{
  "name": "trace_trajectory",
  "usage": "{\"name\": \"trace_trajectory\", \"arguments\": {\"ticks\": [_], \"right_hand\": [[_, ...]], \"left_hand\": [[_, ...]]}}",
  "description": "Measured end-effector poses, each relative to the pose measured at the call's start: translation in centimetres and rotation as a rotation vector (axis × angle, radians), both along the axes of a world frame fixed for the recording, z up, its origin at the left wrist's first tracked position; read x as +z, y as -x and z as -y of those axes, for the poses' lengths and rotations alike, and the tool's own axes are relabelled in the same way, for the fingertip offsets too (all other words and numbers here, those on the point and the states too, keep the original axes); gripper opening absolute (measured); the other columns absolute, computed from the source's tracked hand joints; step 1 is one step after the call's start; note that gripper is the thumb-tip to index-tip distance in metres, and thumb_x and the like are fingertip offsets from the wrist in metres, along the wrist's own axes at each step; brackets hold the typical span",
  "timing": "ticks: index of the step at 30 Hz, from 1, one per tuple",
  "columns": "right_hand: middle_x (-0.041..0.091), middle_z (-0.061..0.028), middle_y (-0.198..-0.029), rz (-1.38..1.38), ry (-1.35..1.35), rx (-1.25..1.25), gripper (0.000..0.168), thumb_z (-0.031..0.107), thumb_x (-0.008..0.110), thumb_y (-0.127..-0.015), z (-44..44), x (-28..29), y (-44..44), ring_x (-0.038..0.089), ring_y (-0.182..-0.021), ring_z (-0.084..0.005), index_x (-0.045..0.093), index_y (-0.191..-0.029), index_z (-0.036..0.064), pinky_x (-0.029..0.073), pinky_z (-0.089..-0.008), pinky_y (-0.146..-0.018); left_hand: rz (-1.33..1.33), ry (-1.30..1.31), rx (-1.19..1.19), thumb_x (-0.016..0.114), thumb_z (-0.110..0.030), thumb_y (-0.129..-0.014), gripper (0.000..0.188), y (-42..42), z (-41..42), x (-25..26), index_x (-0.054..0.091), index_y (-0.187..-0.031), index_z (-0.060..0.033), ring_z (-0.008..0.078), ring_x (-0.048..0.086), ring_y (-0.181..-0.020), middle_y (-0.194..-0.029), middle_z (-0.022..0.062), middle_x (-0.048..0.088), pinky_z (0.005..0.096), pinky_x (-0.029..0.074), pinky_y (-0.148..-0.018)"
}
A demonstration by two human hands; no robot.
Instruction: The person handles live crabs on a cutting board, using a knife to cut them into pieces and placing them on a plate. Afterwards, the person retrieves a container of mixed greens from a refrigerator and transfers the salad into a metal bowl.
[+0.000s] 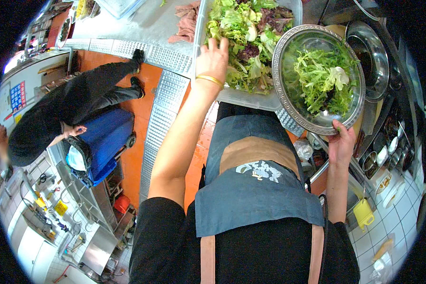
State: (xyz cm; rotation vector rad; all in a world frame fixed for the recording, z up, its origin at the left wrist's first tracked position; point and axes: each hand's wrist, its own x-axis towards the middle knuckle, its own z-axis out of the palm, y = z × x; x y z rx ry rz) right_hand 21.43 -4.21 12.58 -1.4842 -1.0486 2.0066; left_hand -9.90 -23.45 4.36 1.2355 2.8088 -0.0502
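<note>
My left hand, with a gold bangle at its wrist, is over the left side of a translucent plastic tub. Its fingers are apart beside the mixed salad leaves, green and purple; I see nothing held, though the fingertips' undersides are hidden. At the right, my right hand grips the near rim of a round metal dish with a patterned border. Frisée and other leaves lie in the dish, which is right of the tub and overlaps its edge in view.
Pinkish cloth lies on the metal counter left of the tub. Beyond the dish are metal bowls. A person in dark clothes is at the left, near a blue wheeled bin. The floor is orange tile.
</note>
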Motion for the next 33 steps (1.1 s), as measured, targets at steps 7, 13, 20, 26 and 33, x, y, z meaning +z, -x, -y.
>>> {"name": "trace_trajectory", "arguments": {"ticks": [7, 13, 20, 26, 33], "right_hand": [[0.064, -0.0042, -0.092, 0.013, -0.019, -0.018, 0.021, 0.002, 0.066, -0.081, 0.3, 0.2, 0.0, 0.063, -0.078, -0.0164, 0.059, -0.101, 0.005, 0.054, -0.0329, -0.067], [0.064, -0.004, -0.091, 0.019, -0.022, -0.029, 0.021, 0.002, 0.066, -0.081, 0.3, -0.2, -0.3, 0.062, -0.079, -0.0154, 0.058, -0.101, 0.005, 0.053, -0.0321, -0.068], [0.065, -0.0072, -0.101, -0.015, -0.028, -0.011, 0.023, 0.001, 0.06, -0.086, 0.4, -0.6, -1.1, 0.065, -0.09, -0.0191, 0.058, -0.108, 0.001, 0.056, -0.0372, -0.08], [0.065, -0.0049, -0.095, 0.003, -0.039, -0.048, 0.023, 0.001, 0.063, -0.083, 0.4, 0.1, -0.1, 0.064, -0.084, -0.0169, 0.058, -0.106, 0.004, 0.053, -0.0335, -0.074], [0.065, -0.0056, -0.097, -0.025, -0.043, -0.014, 0.024, 0.001, 0.063, -0.083, 0.2, 0.0, -0.6, 0.064, -0.085, -0.018, 0.058, -0.107, 0.004, 0.054, -0.0349, -0.073]], "left_hand": [[0.433, -0.012, -0.135, 0.06, -0.013, -0.085, 0.017, -3.6, -0.3, 3.5, 0.057, -0.101, -0.0098, 0.0349, 0.066, -0.081, -0.095, 0.0144, 0.061, 0.0436, 0.055, -0.069], [-0.025, -0.356, -0.023, 0.059, -0.009, -0.084, 0.011, 3.3, -5.5, 3.3, 0.059, -0.095, -0.01, 0.0326, 0.067, -0.083, -0.093, 0.0133, 0.063, 0.0416, 0.057, -0.068], [0.264, -0.126, -0.274, 0.052, -0.007, -0.085, 0.015, -1.0, -5.3, -1.7, 0.059, -0.098, -0.0107, 0.031, 0.067, -0.081, -0.091, 0.0122, 0.066, 0.0409, 0.056, -0.068], [0.457, -0.238, -0.25, 0.054, -0.011, -0.086, 0.007, -6.9, -1.1, 1.9, 0.057, -0.093, -0.0102, 0.0338, 0.064, -0.08, -0.087, 0.0131, 0.058, 0.0453, 0.053, -0.065], [0.453, -0.491, -0.03, 0.058, -0.012, -0.084, 0.013, -0.1, -2.3, -4.0, 0.063, -0.092, -0.0023, 0.0401, 0.059, -0.093, -0.104, 0.0219, 0.059, 0.0481, 0.049, -0.086]]}}
